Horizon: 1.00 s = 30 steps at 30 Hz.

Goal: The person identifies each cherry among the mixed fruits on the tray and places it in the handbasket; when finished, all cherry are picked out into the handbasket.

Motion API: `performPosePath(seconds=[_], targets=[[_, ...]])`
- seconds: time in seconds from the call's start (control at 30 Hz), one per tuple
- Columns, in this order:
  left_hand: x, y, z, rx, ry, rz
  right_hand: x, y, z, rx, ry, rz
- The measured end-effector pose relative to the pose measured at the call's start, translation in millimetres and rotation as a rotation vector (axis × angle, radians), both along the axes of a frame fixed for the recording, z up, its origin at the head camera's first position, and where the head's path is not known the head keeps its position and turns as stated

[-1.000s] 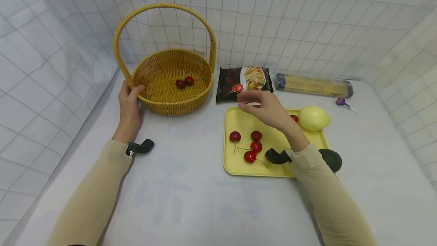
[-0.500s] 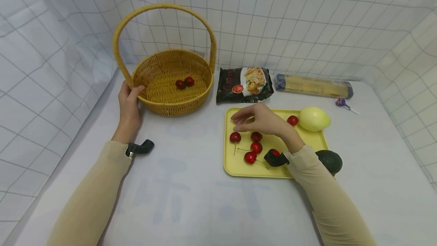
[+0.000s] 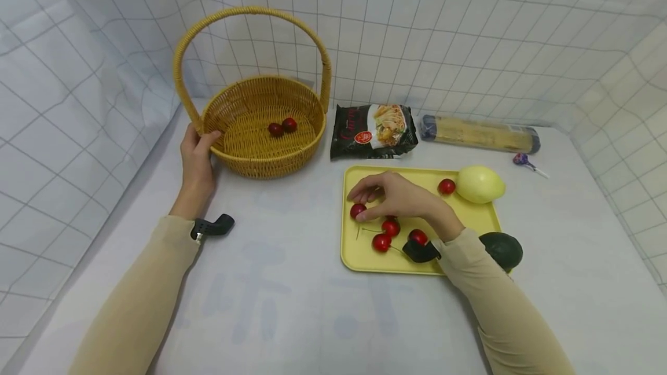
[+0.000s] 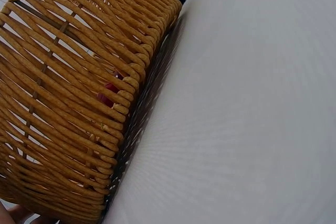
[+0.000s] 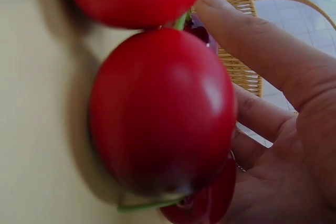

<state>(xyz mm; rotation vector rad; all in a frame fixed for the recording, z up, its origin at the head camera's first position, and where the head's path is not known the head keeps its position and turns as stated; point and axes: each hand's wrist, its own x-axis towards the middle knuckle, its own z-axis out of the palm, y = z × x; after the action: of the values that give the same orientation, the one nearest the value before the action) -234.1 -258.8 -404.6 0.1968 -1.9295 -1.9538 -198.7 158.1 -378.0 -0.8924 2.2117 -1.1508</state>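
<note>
Head view, counted from the left: one wicker basket (image 3: 268,165) with two cherries (image 3: 275,129) inside; one black food packet (image 3: 354,129); one yellow tray (image 3: 350,256) bearing at least five cherries, plus a sliver of another by the right hand; one lemon (image 3: 479,184); one long wrapped pack (image 3: 479,133); one dark green fruit (image 3: 501,250); one lollipop (image 3: 521,160).
Bench (image 3: 281,305): basket toward its back left corner; packet and wrapped pack along the back edge; lollipop near the back right corner.
Tray corners: lemon at the back right, a cherry just beside it; dark green fruit at the front right.
In the way: the right hand and sleeve (image 3: 502,294) cover part of the tray.
Left hand (image 3: 198,161): grips the basket's left rim, thumb over the edge.
Right hand (image 3: 401,195): over the tray, thumb and fingers spread around the leftmost cherry (image 3: 356,209); whether they touch it, I cannot tell.
Leftmost cherry: near the tray's left edge, by the thumb tip; other cherries lie below the hand's near side.
</note>
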Motion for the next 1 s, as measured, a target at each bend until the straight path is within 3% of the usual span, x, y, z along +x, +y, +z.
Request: performPosePath(seconds=[0.2, 0.63, 0.83, 1.0], targets=[[-4.1, 0.4, -1.7, 0.017, -0.005, -0.002, -0.7, 1.1, -3.5, 0.011, 0.045, 0.005], [-0.5, 0.3, -1.4, 0.071, 0.021, -0.017, -2.4, 1.9, -4.7, 0.013, 0.052, -0.008], [-1.0, 0.7, 1.4, 0.078, 0.027, -0.006, -3.2, 4.3, -3.4, -0.027, 0.080, -0.058], [-0.9, 1.6, 1.3, 0.072, 0.029, -0.001, -3.2, 2.5, -4.5, -0.060, 0.043, -0.102]])
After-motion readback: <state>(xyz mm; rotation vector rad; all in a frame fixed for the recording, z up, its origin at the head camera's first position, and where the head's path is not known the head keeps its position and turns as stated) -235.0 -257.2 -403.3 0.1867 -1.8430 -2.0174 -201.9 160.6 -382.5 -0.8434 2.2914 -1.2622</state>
